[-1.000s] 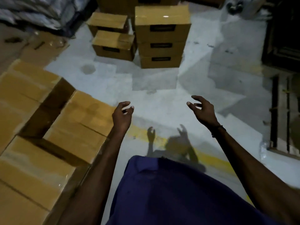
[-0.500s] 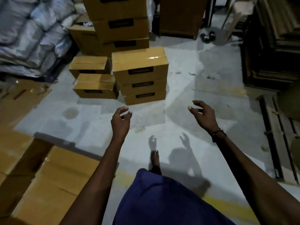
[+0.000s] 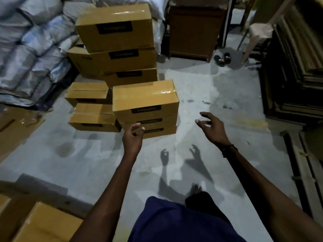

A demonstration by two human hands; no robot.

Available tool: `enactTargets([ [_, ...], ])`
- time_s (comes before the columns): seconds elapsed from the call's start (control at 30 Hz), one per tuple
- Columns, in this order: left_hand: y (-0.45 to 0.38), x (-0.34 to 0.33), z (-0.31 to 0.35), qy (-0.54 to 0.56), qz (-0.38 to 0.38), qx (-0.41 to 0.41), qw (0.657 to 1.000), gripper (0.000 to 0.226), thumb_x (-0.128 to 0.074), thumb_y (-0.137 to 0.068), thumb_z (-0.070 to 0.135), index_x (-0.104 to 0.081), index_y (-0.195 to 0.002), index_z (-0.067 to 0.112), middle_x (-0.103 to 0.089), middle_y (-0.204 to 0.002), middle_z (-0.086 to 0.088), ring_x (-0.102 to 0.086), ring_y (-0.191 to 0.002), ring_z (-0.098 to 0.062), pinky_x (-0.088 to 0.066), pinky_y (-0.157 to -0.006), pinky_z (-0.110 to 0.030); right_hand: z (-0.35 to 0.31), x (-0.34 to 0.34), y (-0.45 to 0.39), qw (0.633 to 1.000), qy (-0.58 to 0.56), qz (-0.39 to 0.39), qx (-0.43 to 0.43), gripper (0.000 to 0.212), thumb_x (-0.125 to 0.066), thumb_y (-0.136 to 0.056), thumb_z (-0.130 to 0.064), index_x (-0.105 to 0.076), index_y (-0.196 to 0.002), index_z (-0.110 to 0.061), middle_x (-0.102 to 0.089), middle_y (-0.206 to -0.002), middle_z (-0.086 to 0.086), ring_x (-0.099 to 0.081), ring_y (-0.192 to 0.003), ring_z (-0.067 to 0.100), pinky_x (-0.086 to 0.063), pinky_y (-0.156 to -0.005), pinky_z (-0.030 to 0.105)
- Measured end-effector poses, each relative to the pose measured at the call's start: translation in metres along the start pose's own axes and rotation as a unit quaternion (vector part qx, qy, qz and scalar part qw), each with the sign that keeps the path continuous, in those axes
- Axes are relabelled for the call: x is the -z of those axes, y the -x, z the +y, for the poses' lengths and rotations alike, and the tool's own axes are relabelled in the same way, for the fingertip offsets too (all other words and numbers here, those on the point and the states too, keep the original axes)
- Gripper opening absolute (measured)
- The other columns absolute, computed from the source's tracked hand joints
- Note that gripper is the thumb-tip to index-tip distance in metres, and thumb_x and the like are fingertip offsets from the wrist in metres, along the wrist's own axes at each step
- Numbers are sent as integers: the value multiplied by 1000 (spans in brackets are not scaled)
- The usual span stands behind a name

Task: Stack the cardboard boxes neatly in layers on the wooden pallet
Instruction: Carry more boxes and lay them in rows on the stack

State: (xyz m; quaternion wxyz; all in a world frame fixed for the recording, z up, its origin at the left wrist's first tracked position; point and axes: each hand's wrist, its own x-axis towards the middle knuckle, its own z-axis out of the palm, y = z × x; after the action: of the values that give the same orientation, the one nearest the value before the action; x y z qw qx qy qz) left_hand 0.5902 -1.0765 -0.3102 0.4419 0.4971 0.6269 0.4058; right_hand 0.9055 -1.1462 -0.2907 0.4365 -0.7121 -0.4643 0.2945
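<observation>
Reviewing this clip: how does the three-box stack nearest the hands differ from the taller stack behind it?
The near stack stands square, its three boxes aligned; the far stack is staggered, its top box turned askew and overhanging. The near stack is lower and stands out on the open floor, while the far stack stands against the wrapped bales. Both are taped brown cardboard with dark labels facing the camera. Neither is touched: the left hand and right hand are empty.

- Left hand [image 3: 133, 139] reaches forward, arm outstretched, fingers [image 3: 138, 126] loosely curled, holding nothing
- Right hand [image 3: 212, 128] is stretched forward too, fingers spread and relaxed, a dark band at the wrist
</observation>
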Motion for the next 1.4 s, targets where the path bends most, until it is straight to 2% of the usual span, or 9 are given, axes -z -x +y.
enactTargets([
  [0.27,-90,-74,6,14,66,30,997,23,-72,-96,24,-69,-118,22,-72,-112,0,-69,-101,-30,-57,-87,-46,15,-3,-169,996,-3,-85,28,46,-74,-93,-41,-63,-134,-24,-63,-135,-12,-69,-105,8,-48,-80,8],
  [0.57,-170,-164,31,3,194,86,977,26,-72,-96,22,-68,-121,17,-71,-111,2,-67,-99,-15,-53,-83,-28,28,10,-352,965,67,-238,93,51,-76,-92,-38,-60,-137,-21,-61,-140,-6,-68,-108,16,-50,-84,24],
  [0.67,-183,-180,32,13,202,110,973,26,-71,-97,24,-68,-122,19,-71,-110,2,-69,-96,-21,-53,-80,-28,32,1,-389,952,86,-275,107,50,-77,-91,-36,-60,-136,-21,-60,-141,-5,-68,-108,19,-50,-84,27],
  [0.87,-229,-211,29,4,262,145,954,34,-73,-95,24,-63,-127,18,-63,-99,11,-65,-81,-10,-46,-61,-13,24,-61,-496,886,167,-397,174,56,-80,-89,-35,-58,-138,-21,-57,-145,-2,-65,-110,24,-48,-83,30],
  [0.97,-258,-221,23,-13,259,153,953,50,-79,-90,27,-58,-135,19,-62,-106,10,-65,-85,-12,-48,-75,-23,19,-99,-541,842,208,-455,199,62,-82,-86,-37,-56,-141,-20,-55,-146,0,-63,-111,26,-50,-83,32],
  [1.07,-285,-234,12,-18,240,188,952,71,-84,-84,36,-51,-145,18,-62,-128,3,-64,-106,-18,-52,-89,-31,17,-126,-575,812,236,-490,210,73,-84,-80,-44,-54,-142,-19,-56,-146,1,-61,-119,27,-54,-89,38],
  [1.2,-317,-251,2,-36,205,227,951,93,-88,-77,46,-42,-153,18,-47,-155,-6,-48,-139,-26,-46,-110,-42,18,-155,-610,766,285,-525,238,86,-93,-73,-34,-51,-146,-16,-50,-152,5,-53,-130,25,-44,-94,30],
  [1.3,-336,-261,0,-79,149,235,957,114,-88,-75,50,-24,-161,14,-28,-167,-9,-32,-150,-28,-33,-115,-37,20,-178,-635,723,322,-552,264,112,-97,-59,-48,-42,-153,-23,-39,-162,6,-41,-144,30,-43,-110,44],
  [1.4,-353,-266,1,-103,109,256,955,133,-89,-67,59,-8,-165,20,-7,-172,-9,-20,-155,-30,-31,-120,-45,20,-204,-658,665,386,-564,300,134,-94,-46,-66,-31,-158,-30,-16,-170,0,-23,-152,33,-32,-116,61],
])
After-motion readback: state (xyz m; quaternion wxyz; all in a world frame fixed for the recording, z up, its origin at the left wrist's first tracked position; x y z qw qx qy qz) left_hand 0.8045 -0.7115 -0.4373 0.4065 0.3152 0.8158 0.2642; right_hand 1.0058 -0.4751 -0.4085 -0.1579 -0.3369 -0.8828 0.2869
